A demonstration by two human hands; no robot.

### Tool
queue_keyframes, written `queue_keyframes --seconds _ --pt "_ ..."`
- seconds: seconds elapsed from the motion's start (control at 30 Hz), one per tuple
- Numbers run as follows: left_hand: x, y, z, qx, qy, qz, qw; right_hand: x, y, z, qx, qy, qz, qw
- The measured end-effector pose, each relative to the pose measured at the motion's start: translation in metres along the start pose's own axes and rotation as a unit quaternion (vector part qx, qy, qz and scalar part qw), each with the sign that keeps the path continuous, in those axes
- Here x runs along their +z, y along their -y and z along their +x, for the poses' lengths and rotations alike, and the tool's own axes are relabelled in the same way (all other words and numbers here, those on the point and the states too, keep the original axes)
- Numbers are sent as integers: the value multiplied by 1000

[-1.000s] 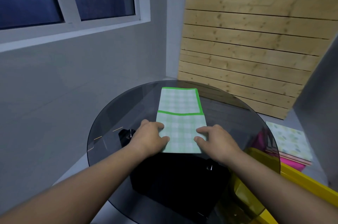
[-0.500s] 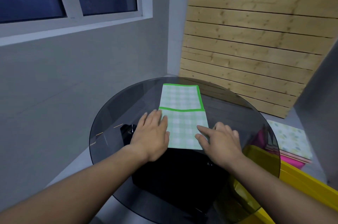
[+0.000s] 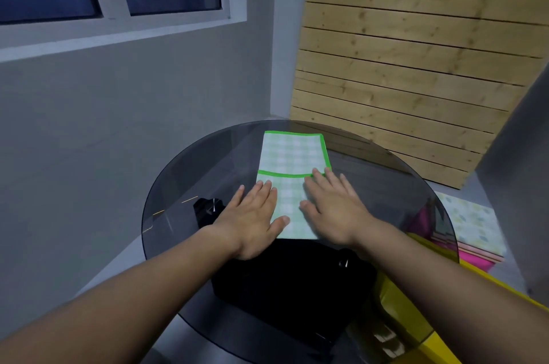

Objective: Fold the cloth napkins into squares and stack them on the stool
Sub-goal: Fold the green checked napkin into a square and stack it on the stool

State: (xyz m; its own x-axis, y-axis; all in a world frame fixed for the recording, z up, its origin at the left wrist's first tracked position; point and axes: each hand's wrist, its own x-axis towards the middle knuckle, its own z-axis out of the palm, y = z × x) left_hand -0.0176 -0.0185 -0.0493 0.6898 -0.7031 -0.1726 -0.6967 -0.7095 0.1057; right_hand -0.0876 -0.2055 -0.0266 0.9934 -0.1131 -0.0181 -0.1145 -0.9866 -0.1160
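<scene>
A pale green checked napkin (image 3: 292,155) with a bright green hem lies on the round dark glass table (image 3: 184,173). Its near part is folded over, with the hem running across the middle. My left hand (image 3: 252,215) lies flat on the near left of the folded part, fingers straight. My right hand (image 3: 332,206) presses flat on the near right, fingertips at the green hem. A stack of folded napkins (image 3: 472,224), yellowish on top with pink below, lies on the right beyond the table edge; what bears it is hidden.
Under the glass a black base (image 3: 291,283) shows through. A yellow container (image 3: 416,304) stands at the lower right. A grey wall with a window is on the left, and a slatted wooden panel (image 3: 401,66) leans behind the table.
Both hands opened from a curled hold at the napkin's near edge and slid forward flat over the folded part. The right hand moved furthest, up to the green hem.
</scene>
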Motion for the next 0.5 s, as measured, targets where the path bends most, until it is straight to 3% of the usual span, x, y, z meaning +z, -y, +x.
queue_keyframes --seconds 0.13,0.5 --pt "1 0 1 -1 -1 4 1000 15 -6 23 6 68 -1 998" --pt "0 2 1 -4 4 -13 1000 14 -39 15 53 65 25 996"
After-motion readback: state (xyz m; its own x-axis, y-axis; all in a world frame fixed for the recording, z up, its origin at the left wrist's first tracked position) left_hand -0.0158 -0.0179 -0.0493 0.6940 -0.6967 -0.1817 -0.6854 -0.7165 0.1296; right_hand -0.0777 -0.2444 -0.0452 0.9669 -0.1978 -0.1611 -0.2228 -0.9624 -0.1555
